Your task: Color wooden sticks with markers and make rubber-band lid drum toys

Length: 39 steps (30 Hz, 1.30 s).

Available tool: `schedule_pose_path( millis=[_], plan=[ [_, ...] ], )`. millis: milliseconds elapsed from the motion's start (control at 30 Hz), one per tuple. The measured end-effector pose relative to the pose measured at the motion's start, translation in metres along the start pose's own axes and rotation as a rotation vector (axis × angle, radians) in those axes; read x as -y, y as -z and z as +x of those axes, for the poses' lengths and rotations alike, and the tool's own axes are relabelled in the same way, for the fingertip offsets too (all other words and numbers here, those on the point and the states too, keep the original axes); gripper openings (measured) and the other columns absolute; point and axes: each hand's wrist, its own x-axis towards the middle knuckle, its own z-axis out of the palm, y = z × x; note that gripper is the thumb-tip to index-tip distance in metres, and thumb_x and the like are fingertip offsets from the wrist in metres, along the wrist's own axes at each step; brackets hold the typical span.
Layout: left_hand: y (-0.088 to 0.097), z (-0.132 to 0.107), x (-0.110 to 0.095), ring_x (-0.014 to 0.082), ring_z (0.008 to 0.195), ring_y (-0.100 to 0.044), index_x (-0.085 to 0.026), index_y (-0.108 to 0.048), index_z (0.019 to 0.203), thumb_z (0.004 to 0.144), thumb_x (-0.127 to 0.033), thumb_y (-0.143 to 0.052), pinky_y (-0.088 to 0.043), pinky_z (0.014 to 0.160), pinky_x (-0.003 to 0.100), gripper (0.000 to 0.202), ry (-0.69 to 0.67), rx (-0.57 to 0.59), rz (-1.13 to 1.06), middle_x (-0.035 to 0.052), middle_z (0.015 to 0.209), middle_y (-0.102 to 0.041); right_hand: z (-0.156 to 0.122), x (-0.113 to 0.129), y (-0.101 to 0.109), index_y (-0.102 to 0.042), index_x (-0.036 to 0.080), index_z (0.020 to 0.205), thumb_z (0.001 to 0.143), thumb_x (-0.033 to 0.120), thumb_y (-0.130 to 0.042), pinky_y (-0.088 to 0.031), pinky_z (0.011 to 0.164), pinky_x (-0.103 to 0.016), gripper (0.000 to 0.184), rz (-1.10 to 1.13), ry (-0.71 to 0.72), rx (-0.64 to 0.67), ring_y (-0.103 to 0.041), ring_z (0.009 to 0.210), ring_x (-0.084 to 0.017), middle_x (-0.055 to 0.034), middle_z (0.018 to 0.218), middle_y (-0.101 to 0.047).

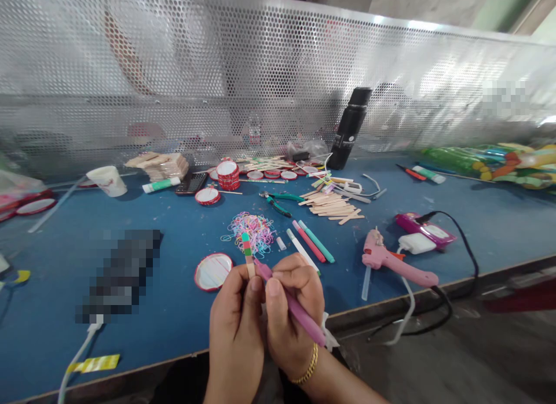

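Observation:
Pinched between the thumb and fingers of my left hand (238, 311) is a wooden craft stick (248, 254), its upper end coloured in green and red bands. My right hand (293, 305) grips a purple marker pen (306, 320), and the pen's tip end meets the stick or lies right beside it. Just beyond my hands lies a pile of pastel rubber bands (256, 227). A round red-rimmed white disc (213, 271) rests to the left. Beside the pile are a pen cap (281, 243) and white, red and teal markers (309, 242).
A pink glue gun (391, 259) with cords lies at right by a purple device (425, 231). Farther back are loose craft sticks (332, 206), pliers (280, 204), a black bottle (350, 129) and a paper cup (107, 180). A perforated metal screen (278, 74) closes off the back.

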Motion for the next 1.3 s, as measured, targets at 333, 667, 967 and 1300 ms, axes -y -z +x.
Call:
schedule_pose_path(
  millis=[333,667,967,1300],
  plan=[
    [0.0014,-0.0011,0.0011,0.013,0.065,-0.049,-0.022,-0.065,0.09,0.097,-0.055,-0.064,-0.043,0.055,0.021,0.034,0.065,-0.001,-0.03,-0.0014,0.075,-0.058,0.0013,0.0024,0.0015,-0.052,0.023,0.091,0.094,0.012,-0.055,-0.046,0.086,-0.042,0.011,-0.019,0.01,0.011,-0.058,0.073,-0.013,0.0042,0.082,-0.057],
    [0.0021,-0.0005,0.0001,0.0129,0.065,-0.051,-0.021,-0.065,0.089,0.098,-0.052,-0.064,-0.042,0.057,0.021,0.032,0.037,-0.002,0.006,-0.0011,0.075,-0.059,0.0008,0.0025,0.0022,-0.052,0.023,0.091,0.096,0.015,-0.053,-0.047,0.083,-0.041,0.01,-0.041,0.024,-0.004,-0.058,0.072,-0.014,0.0034,0.081,-0.057],
    [0.0018,0.0001,0.0,0.013,0.063,-0.047,-0.022,-0.063,0.087,0.098,-0.053,-0.062,-0.04,0.054,0.022,0.033,0.043,-0.014,0.015,-0.0017,0.072,-0.056,0.0009,0.0036,0.0028,-0.05,0.024,0.088,0.096,0.015,-0.054,-0.046,0.086,-0.043,0.012,-0.028,0.008,0.017,-0.057,0.07,-0.014,0.004,0.078,-0.056],
    [-0.001,0.0009,-0.0028,0.0156,0.072,-0.057,-0.023,-0.07,0.096,0.101,-0.046,-0.059,-0.046,0.064,0.024,0.026,-0.073,-0.044,0.135,-0.0004,0.08,-0.064,-0.0003,0.0017,0.002,-0.053,0.024,0.094,0.096,0.014,-0.056,-0.048,0.083,-0.042,0.011,-0.047,0.03,-0.005,-0.059,0.072,-0.015,0.0028,0.081,-0.058]
  ],
)
